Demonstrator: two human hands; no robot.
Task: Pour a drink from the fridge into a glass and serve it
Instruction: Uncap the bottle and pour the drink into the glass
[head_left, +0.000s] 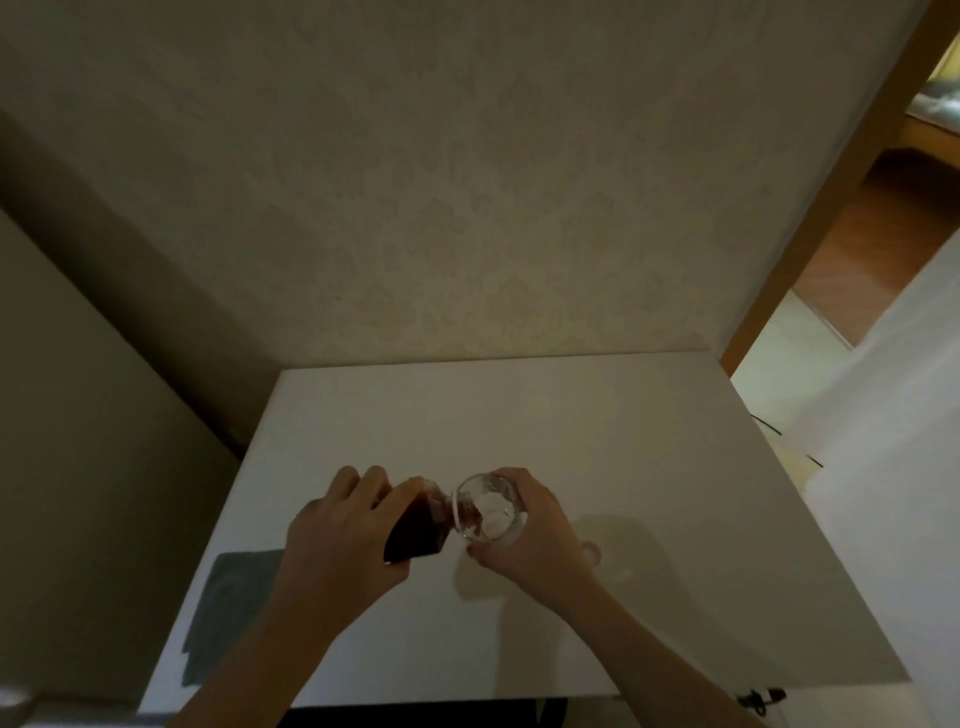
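Hands meet over a white bench (571, 441) that stands against a pale patterned wall (467, 182). Your left hand (343, 540) has its grip wrapped around a small bottle (415, 530) of dark brown drink, fingers curled over the top side and thumb underneath. The bottle is tipped over towards the right, its white-ringed neck touching or just at the rim of a clear glass (491, 506). Your right hand (530, 530) has its grip clamped around that glass from the right side, fingers curled behind it and the thumb on the near side. The glass is tilted with its mouth towards the bottle; whether it rests on the bench or is raised just above it cannot be told. A little dark liquid shows at the glass's left inner edge, beside the bottle's neck. Both hands are near the middle of the bench, towards its near side. A grey cloth (228, 613) lies flat at the bench's left near edge, well apart from the hands. An open doorway (883, 234) with a wooden floor shows at the upper right.
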